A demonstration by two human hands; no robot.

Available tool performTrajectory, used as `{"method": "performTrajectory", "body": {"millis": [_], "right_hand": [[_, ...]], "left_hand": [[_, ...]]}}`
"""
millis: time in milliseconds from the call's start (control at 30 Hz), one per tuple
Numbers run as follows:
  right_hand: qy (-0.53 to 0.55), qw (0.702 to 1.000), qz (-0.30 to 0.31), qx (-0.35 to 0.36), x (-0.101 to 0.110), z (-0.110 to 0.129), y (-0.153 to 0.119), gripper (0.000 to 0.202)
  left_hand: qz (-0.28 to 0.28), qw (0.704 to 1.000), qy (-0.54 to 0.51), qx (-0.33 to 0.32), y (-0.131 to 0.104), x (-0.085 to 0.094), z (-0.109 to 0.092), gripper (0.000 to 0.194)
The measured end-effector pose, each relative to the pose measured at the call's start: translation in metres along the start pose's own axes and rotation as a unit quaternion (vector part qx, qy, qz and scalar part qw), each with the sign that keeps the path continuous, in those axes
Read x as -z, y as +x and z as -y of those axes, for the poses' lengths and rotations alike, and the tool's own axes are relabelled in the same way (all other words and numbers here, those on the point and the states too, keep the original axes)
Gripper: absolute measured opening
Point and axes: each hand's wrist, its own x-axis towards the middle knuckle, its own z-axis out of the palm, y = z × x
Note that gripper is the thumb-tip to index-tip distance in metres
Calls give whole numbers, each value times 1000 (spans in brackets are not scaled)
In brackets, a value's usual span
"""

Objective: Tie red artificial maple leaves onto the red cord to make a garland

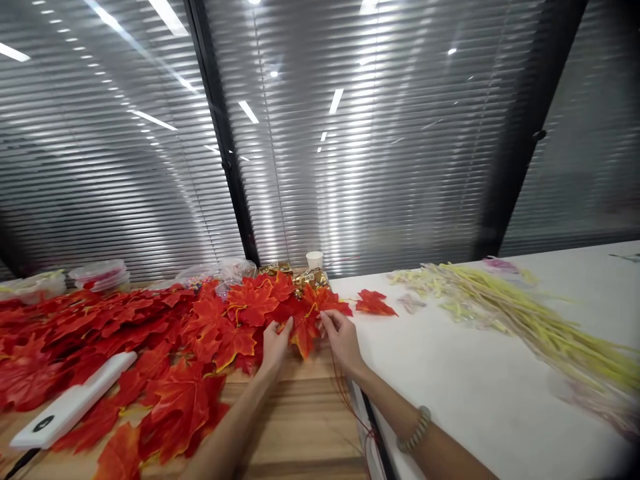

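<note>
Red leaf, seemingly half done, was pinched in the right hand; the left hand beside it had an unclear grip; loose leaves left of it remained.

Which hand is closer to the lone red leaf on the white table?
Right. The right hand is just left of that leaf; the left hand sits farther left.
</note>
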Motion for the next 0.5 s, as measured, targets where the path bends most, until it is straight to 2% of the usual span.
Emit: {"method": "performTrajectory", "body": {"millis": [133, 233, 300, 400, 500], "right_hand": [[-38, 999, 3, 17, 0, -4, 0, 29], [-49, 998, 6, 25, 0, -8, 1, 28], [-42, 999, 22, 15, 0, -10, 0, 29], [-24, 999, 47, 0, 0, -11, -3, 29], [2, 997, 75, -1, -2, -8, -6, 28]], "left_hand": [[59, 990, -84, 101, -9, -5, -18, 26], [97, 977, -138, 130, -12, -6, -29, 19], [130, 964, -172, 157, -12, -5, -34, 27], [140, 944, -207, 218, -11, -3, -34, 40], [137, 934, -235, 234, -9, -1, -25, 29]]}}
